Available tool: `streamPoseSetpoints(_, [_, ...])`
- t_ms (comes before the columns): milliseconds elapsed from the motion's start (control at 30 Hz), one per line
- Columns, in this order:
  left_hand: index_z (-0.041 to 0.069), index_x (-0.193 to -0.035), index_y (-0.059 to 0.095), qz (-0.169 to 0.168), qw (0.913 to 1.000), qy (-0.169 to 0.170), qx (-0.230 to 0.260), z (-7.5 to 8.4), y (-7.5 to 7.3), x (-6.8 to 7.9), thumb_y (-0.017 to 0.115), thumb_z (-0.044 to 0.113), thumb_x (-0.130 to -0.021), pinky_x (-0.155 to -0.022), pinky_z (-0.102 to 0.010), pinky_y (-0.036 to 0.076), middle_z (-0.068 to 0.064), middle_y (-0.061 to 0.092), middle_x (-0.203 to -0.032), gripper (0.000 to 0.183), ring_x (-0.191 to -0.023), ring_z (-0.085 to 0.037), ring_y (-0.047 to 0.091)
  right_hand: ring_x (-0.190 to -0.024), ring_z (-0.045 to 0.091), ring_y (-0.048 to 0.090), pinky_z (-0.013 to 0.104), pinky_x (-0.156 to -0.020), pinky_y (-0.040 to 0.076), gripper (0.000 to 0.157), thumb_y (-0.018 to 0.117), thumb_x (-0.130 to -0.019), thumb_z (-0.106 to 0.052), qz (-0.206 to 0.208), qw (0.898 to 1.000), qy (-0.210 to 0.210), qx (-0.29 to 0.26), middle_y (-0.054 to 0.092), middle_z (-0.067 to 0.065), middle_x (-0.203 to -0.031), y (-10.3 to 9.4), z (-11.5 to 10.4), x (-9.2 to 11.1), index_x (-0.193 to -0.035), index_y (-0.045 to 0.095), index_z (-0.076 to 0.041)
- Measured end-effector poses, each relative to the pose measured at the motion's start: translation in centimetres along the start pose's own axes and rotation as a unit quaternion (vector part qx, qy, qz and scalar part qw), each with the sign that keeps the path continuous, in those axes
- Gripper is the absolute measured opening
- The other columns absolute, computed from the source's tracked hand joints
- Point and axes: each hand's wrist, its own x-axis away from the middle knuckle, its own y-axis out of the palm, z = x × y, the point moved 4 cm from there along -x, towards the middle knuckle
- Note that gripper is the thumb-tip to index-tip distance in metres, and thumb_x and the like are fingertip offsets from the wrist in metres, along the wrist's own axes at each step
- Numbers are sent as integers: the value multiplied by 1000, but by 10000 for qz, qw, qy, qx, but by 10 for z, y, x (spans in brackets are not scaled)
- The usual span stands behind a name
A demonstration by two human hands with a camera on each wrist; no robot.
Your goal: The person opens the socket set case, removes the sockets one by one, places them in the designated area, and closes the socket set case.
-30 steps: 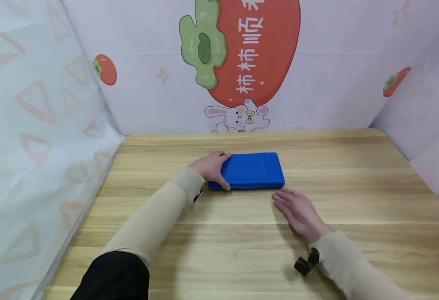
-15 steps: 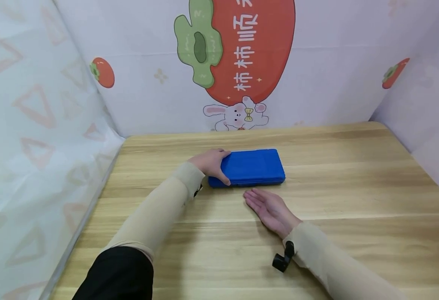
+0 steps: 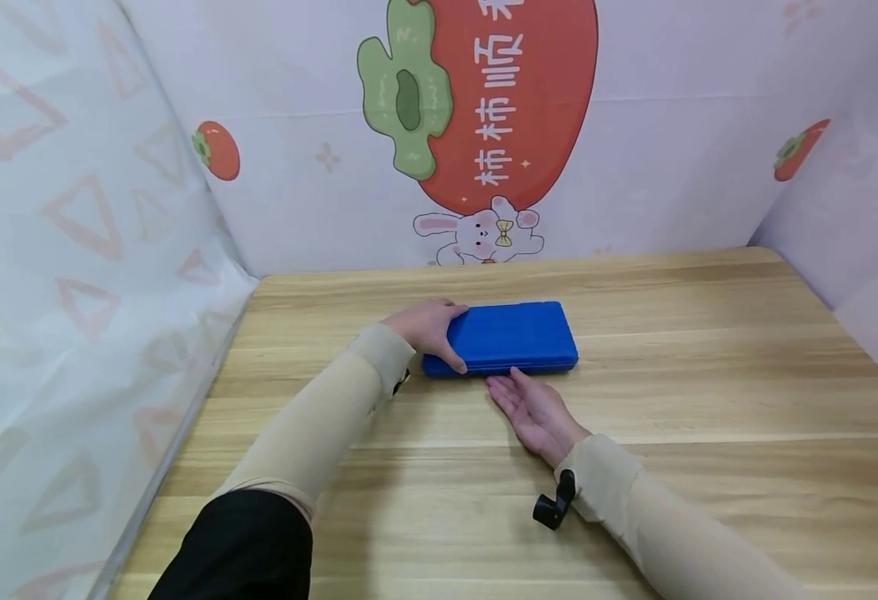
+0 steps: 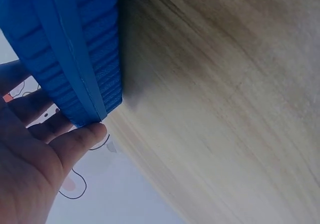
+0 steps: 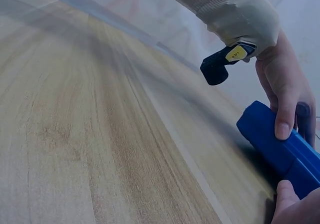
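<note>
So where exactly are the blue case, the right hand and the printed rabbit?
Blue case (image 3: 517,336): head view, on its flat top face.
Right hand (image 3: 534,415): head view, on the middle of the hand.
Printed rabbit (image 3: 479,233): head view, on its head.

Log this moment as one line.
left hand: grips blue case, left end | right hand: at case's near edge, contact unclear | case: closed

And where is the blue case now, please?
The blue case is near the head view's centre, its left end gripped by the left hand, its front edge by the right hand.
</note>
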Motion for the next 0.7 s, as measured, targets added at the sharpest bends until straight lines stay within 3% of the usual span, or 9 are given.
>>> streamPoseSetpoints(467, [14,-166,21,-185,9998,57,-41,7,-4,5,83,59,-81,-120,-44,31,-14,24,-169,115,-153,-30,27,-149,28,37,34,-115,37,53,31,-115,-18,186,9972,-327,650,30,25,-163,1,0,2,-161,18,6])
streamPoseSetpoints(700, [14,-166,22,-153,9998,-41,-127,4,2,6,84,57,-80,-119,-44,31,-15,24,-169,114,-152,-31,29,-136,29,54,34,-108,45,46,34,-115,-20,223,9970,-167,727,48,25,-143,-3,6,6,-154,29,4])
